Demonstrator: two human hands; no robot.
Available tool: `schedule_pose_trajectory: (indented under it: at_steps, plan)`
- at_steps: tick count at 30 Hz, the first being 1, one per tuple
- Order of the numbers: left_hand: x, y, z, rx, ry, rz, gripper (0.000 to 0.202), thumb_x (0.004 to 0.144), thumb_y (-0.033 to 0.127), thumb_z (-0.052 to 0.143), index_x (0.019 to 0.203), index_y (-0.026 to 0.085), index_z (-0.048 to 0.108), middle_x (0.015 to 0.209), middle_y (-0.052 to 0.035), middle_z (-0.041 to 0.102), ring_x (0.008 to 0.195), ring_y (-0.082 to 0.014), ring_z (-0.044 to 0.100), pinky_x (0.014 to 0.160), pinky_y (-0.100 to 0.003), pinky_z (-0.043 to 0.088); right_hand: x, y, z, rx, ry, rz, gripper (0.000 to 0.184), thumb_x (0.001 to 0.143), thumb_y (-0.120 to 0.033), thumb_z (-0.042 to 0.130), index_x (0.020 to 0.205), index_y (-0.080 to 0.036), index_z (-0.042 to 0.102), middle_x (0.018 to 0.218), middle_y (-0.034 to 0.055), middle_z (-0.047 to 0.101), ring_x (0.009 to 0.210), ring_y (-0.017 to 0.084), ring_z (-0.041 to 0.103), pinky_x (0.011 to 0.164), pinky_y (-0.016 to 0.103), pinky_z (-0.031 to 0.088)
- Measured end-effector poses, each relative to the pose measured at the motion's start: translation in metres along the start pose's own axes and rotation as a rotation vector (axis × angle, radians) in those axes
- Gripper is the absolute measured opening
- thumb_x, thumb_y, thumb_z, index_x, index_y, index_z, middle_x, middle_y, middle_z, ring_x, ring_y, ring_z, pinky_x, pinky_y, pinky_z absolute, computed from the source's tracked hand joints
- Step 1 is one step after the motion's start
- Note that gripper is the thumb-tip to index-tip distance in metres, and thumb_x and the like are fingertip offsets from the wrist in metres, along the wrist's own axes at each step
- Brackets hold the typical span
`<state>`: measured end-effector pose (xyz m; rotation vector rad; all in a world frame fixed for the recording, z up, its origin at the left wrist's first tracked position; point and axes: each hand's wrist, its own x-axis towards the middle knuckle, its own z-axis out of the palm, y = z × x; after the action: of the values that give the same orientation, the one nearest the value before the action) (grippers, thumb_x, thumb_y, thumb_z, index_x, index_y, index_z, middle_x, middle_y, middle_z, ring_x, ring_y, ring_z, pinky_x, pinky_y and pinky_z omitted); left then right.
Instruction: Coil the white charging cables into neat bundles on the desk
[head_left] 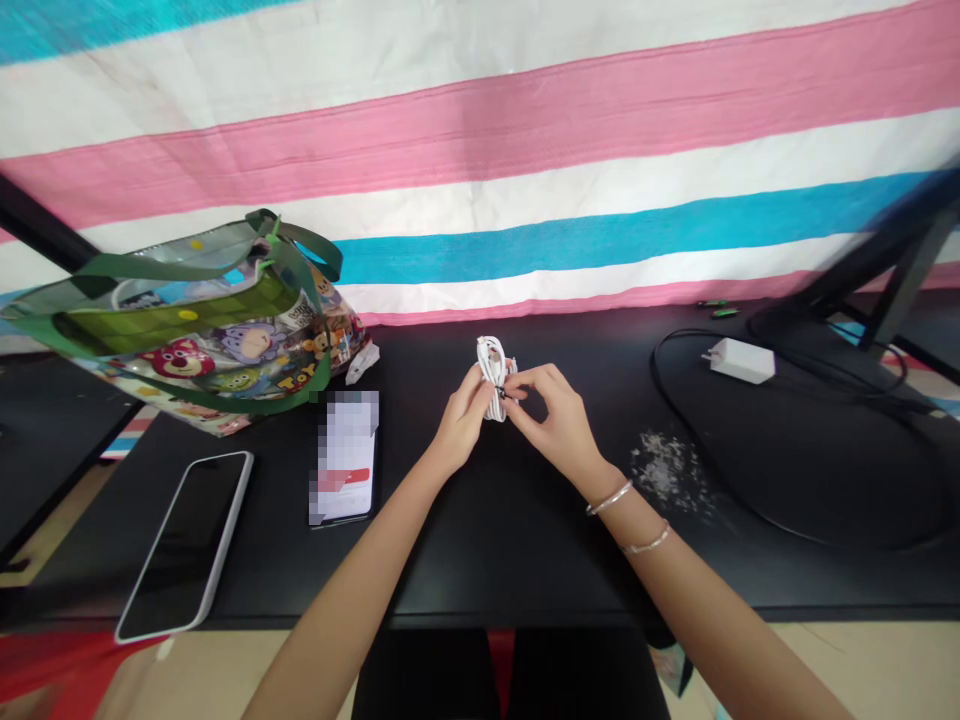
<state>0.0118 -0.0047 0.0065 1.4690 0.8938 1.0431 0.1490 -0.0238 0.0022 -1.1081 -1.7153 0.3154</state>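
Observation:
A white charging cable [491, 352], coiled into a tight bundle, is held upright above the black table. My left hand [461, 420] grips the bundle from its left side, thumb across the front. At the bundle's middle sits a small black tie [502, 392]. My right hand [559, 415] pinches at this tie with thumb and forefinger from the right. The fingers partly cover the tie, so how far it wraps round the cable cannot be made out.
A cartoon-print bag [247, 340] stands at the left back. Before it lie a lit phone [349, 460] and a dark-screened phone [184, 545]. To the right are a white charger [742, 361], a black cable [720, 480], pale crumbs [667, 470] and a metal frame [885, 260]. A striped sheet [480, 130] hangs behind.

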Motion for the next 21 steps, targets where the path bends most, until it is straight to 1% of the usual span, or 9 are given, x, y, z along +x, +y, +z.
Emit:
schedule_pose_trajectory:
  at_steps: [3, 6, 9, 12, 14, 16, 18, 21]
  plan:
    - [0.0004, 0.0, -0.0006, 0.037, -0.006, 0.026, 0.03, 0.092, 0.032, 0.043, 0.112, 0.019, 0.06, 0.107, -0.0062, 0.069, 0.098, -0.0182, 0.066, 0.092, -0.03, 0.049, 0.0001, 0.0001, 0.0, -0.009, -0.005, -0.011, 0.01, 0.079, -0.016, 0.055, 0.076, -0.025, 0.056, 0.071, 0.0016, 0.063, 0.075, 0.019, 0.059, 0.064, 0.031, 0.05]
    - [0.0, 0.0003, -0.0013, 0.093, 0.001, 0.034, 0.029, 0.091, 0.031, 0.042, 0.11, 0.019, 0.06, 0.1, -0.0048, 0.07, 0.092, -0.0173, 0.067, 0.088, -0.028, 0.051, 0.0001, 0.0012, -0.0001, -0.018, -0.013, 0.016, 0.011, 0.078, -0.014, 0.055, 0.076, -0.025, 0.057, 0.073, 0.0017, 0.063, 0.073, 0.019, 0.058, 0.064, 0.031, 0.05]
    - [-0.0012, 0.0021, -0.0022, 0.134, -0.016, 0.02, 0.029, 0.092, 0.028, 0.04, 0.109, 0.017, 0.059, 0.083, -0.0029, 0.07, 0.078, -0.0155, 0.068, 0.08, -0.027, 0.052, 0.0005, 0.002, -0.001, -0.018, 0.002, 0.006, 0.013, 0.079, -0.014, 0.053, 0.075, -0.025, 0.058, 0.072, 0.002, 0.064, 0.072, 0.019, 0.058, 0.063, 0.031, 0.05]
    - [-0.0023, 0.0041, -0.0029, 0.172, -0.037, 0.012, 0.028, 0.092, 0.03, 0.039, 0.106, 0.017, 0.059, 0.065, 0.0006, 0.064, 0.064, -0.0138, 0.064, 0.073, -0.026, 0.052, 0.0013, 0.0025, -0.0028, -0.015, 0.0, -0.002, 0.013, 0.081, -0.015, 0.052, 0.075, -0.025, 0.058, 0.073, 0.0024, 0.065, 0.073, 0.02, 0.059, 0.065, 0.032, 0.05]
    - [-0.0025, 0.0046, -0.0033, 0.193, -0.044, 0.032, 0.028, 0.092, 0.035, 0.041, 0.103, 0.017, 0.06, 0.062, 0.0016, 0.062, 0.061, -0.0129, 0.062, 0.068, -0.024, 0.051, 0.0018, 0.0032, -0.0038, -0.011, -0.016, 0.013, 0.012, 0.081, -0.016, 0.053, 0.075, -0.025, 0.057, 0.073, 0.0021, 0.065, 0.072, 0.02, 0.059, 0.065, 0.033, 0.051]
    - [-0.0023, 0.0042, -0.0037, 0.216, -0.053, 0.061, 0.028, 0.092, 0.038, 0.041, 0.101, 0.018, 0.059, 0.065, 0.0013, 0.062, 0.058, -0.0116, 0.06, 0.064, -0.023, 0.049, 0.0021, 0.0043, -0.0043, 0.0, -0.029, 0.028, 0.012, 0.081, -0.016, 0.053, 0.074, -0.025, 0.057, 0.072, 0.0018, 0.065, 0.071, 0.019, 0.059, 0.066, 0.033, 0.051]
    - [-0.0021, 0.0034, -0.0044, 0.253, -0.062, 0.09, 0.027, 0.092, 0.036, 0.039, 0.099, 0.018, 0.058, 0.067, 0.0014, 0.062, 0.055, -0.0105, 0.057, 0.061, -0.022, 0.048, 0.002, 0.0057, -0.0042, 0.02, -0.035, 0.04, 0.012, 0.082, -0.017, 0.052, 0.073, -0.025, 0.056, 0.071, 0.0017, 0.064, 0.07, 0.019, 0.059, 0.066, 0.032, 0.051]
    - [-0.0024, 0.0034, -0.006, 0.347, -0.069, 0.114, 0.023, 0.092, 0.031, 0.037, 0.092, 0.018, 0.056, 0.065, 0.0025, 0.06, 0.052, -0.0098, 0.054, 0.058, -0.022, 0.045, 0.0014, 0.0073, -0.0035, 0.046, -0.03, 0.05, 0.012, 0.083, -0.017, 0.051, 0.074, -0.024, 0.055, 0.071, 0.0018, 0.063, 0.069, 0.018, 0.059, 0.066, 0.031, 0.051]
